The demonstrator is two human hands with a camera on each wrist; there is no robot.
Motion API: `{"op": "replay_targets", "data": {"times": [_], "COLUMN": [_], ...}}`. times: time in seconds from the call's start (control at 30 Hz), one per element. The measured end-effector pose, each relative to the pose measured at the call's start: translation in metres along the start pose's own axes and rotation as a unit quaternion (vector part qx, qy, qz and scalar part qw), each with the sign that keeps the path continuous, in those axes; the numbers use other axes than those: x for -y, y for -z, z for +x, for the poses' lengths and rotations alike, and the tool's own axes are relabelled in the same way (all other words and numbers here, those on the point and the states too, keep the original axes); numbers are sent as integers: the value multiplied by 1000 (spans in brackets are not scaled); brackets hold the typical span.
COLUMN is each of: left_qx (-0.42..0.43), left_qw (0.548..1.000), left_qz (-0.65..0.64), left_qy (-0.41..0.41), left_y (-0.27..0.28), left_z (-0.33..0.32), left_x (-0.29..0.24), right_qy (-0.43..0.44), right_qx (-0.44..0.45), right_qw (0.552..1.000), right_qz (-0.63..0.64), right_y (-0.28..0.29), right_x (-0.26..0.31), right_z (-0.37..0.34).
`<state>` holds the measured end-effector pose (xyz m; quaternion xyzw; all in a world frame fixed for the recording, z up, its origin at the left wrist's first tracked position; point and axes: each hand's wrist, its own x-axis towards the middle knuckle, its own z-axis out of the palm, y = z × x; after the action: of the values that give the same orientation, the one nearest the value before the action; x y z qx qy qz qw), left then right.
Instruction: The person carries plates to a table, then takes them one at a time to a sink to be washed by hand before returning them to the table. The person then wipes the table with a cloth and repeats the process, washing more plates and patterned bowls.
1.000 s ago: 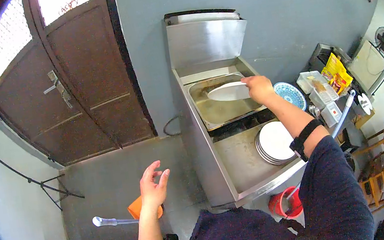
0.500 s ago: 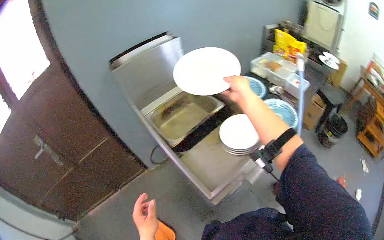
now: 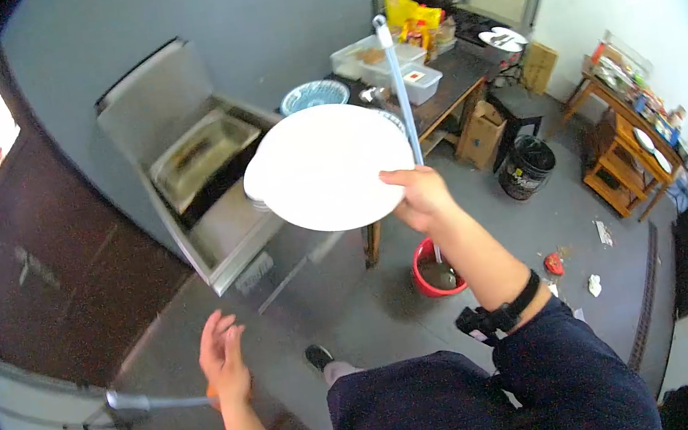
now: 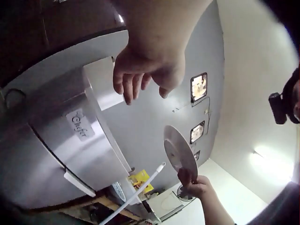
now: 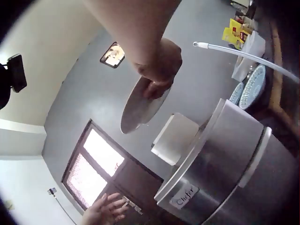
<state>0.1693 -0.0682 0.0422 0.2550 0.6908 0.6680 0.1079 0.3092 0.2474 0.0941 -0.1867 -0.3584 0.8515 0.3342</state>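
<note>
My right hand (image 3: 423, 197) pinches the rim of a white plate (image 3: 332, 168), thumb on top and fingers underneath, holding it up in front of the steel unit. The right wrist view shows the fingers of that hand (image 5: 161, 70) under the plate (image 5: 140, 105). Behind it, a bit of the plate stack shows at the plate's left edge. My left hand (image 3: 227, 370) hangs in the air at the lower left, fingers loosely bent, holding nothing. In the left wrist view the left hand (image 4: 150, 70) is likewise without any object.
The steel unit (image 3: 227, 232) with its basin (image 3: 202, 160) stands at left. Right of it, a dark table (image 3: 461, 77) bears blue patterned plates (image 3: 314, 96), plastic boxes (image 3: 422, 81) and yellow packets. A red bucket (image 3: 427, 283), black bin (image 3: 526, 167) and litter are on the floor.
The right hand has lifted the white plate from over the basin and brought it rightward and nearer the body. The head view has turned right. The left hand remains raised and without an object.
</note>
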Motion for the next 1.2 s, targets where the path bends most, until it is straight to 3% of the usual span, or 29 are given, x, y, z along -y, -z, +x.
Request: {"op": "replay_targets", "data": {"times": [0.1,0.2,0.33,0.37,0.47,0.63,0.87,0.97,1.1,1.2], "left_qx": [23,27,31,-5,-90,-255,-456,-497,-551,-557], "left_qw": [1000,999,936,933,925,899,816,793,771,758], "left_qz": [-18,26,340,325,304,271,199,205,193,181], "left_qy": [-9,33,92,154,207,233,295,285,254,288], "left_y": [-17,-11,29,36,64,102,139,155,172,178], "left_z": [-48,-107,-188,-211,-286,-411,-596,-642,-698,-721], "left_x": [9,1,-6,-15,-27,-36,-60,-79,-65,-73], "right_qy": [-47,-99,-167,-180,-233,-320,-442,-484,-508,-534], "right_qx": [-19,-31,28,49,125,250,354,382,423,432], "right_qw": [998,990,978,974,954,896,789,746,699,670], "right_qz": [-48,-91,-119,-131,-139,-179,-239,-253,-273,-280], "right_y": [25,40,37,34,12,-42,-112,-136,-152,-158], "right_x": [2,-7,-29,-36,-64,-130,-247,-292,-343,-364], "right_z": [-47,-78,-108,-116,-143,-196,-346,-415,-489,-531]}}
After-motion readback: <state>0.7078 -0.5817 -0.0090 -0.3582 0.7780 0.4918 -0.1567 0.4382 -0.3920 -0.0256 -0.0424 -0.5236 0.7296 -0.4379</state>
